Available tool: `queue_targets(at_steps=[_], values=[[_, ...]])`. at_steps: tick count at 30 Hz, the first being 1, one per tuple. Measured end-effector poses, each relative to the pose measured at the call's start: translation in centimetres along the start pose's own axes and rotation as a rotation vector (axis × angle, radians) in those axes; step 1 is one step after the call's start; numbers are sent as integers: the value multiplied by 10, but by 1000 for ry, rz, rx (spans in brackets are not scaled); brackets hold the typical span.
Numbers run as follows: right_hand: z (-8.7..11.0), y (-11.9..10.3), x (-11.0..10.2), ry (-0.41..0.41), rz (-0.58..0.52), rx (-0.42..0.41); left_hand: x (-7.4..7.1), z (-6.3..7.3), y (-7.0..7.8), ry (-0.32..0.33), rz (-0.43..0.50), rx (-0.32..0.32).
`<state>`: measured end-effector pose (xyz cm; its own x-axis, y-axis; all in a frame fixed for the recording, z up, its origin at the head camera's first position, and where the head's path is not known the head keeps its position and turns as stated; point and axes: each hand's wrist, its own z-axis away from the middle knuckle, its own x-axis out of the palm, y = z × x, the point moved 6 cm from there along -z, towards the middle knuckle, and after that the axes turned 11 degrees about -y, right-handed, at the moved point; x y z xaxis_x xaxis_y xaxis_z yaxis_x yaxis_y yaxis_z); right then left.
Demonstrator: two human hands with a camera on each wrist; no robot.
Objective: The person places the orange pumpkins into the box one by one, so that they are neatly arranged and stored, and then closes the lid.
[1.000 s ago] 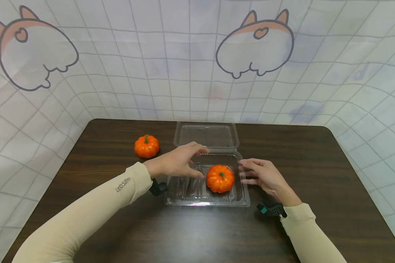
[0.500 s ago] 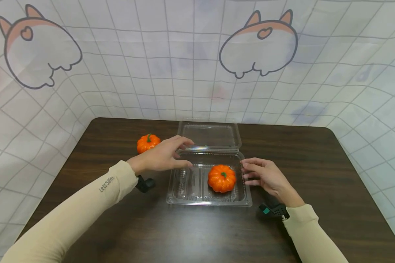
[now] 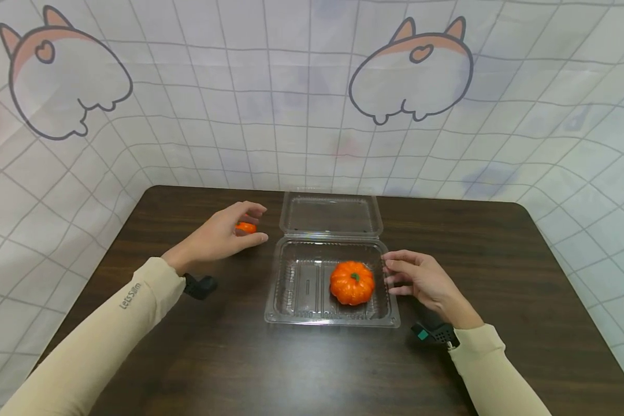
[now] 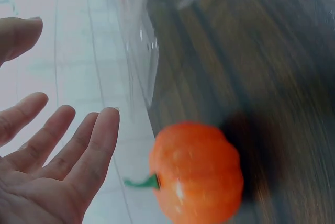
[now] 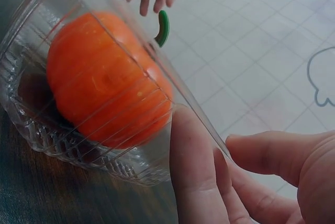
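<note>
Orange, glossy and ribbed, a round pumpkin (image 4: 199, 174) with a curved green stem (image 4: 141, 184) lies on the dark wood-grain table (image 3: 301, 370), at ten o'clock from the transparent hinged plastic container (image 3: 317, 319). In the head view it shows between the spread thumb and fingers of the left hand (image 3: 221, 234); in the left wrist view it lies at four o'clock from the fingertips, with a gap between. The right hand (image 3: 418, 280) pinches the container's three o'clock rim. Inside, at three o'clock from centre, sits a second orange pumpkin (image 3: 352, 283). Compared with half a second earlier, the left hand has moved toward nine o'clock, off the container's edge, and hides most of the first pumpkin; the right hand's pinch is unchanged.
</note>
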<state>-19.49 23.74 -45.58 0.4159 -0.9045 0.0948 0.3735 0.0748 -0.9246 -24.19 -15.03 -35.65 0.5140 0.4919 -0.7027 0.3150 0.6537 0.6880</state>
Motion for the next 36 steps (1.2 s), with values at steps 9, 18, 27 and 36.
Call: queue_targets(at_steps=[9,18,27,36], values=[[3,-1,1,8,-1,9,-23,17,-25,131,64,-55],[4,-1,3,10,3,9,-36,28,-49,220,112,-106],[4,1,2,13,1,4,-39,34,-74,305,129,-142],[4,1,3,-7,-29,-5,-33,31,-103,352,129,-171]])
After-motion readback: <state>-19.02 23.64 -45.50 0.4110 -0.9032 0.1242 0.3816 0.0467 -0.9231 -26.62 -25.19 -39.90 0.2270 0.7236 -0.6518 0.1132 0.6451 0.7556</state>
